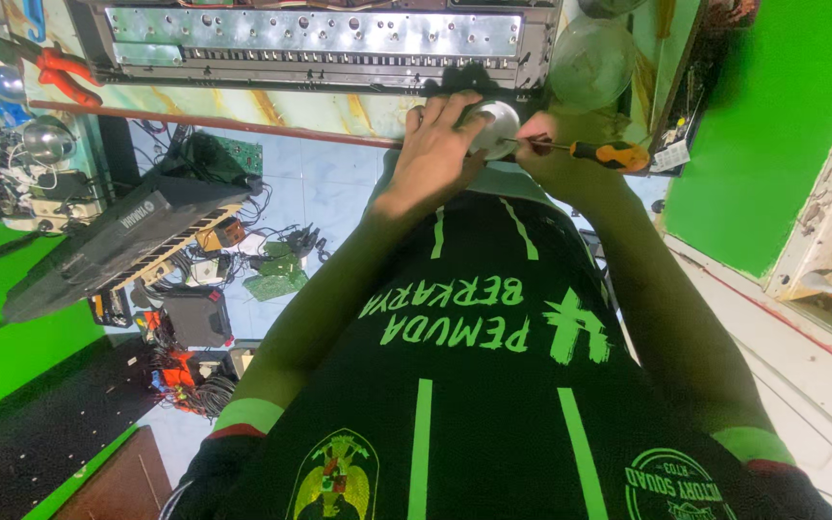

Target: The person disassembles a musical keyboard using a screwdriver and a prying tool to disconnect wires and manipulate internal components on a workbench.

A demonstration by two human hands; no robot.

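Observation:
My left hand [440,144] wraps around a round silver metal part [496,125], holding it at the near edge of the workbench. My right hand [560,159] grips a screwdriver with an orange and black handle [611,152]; its thin shaft points left and its tip touches the silver part. Just above the hands lies a long open electronic chassis [315,39] with a drilled metal plate and rows of contacts. A dark piece sits behind the silver part, partly hidden by my fingers.
Red-handled pliers [67,75] lie at the bench's left end beside a shiny metal bowl [47,138]. A clear glass bowl [589,63] stands to the right. On the floor at the left lie a black keyboard [117,246], circuit boards [276,274] and tangled cables. Green walls flank both sides.

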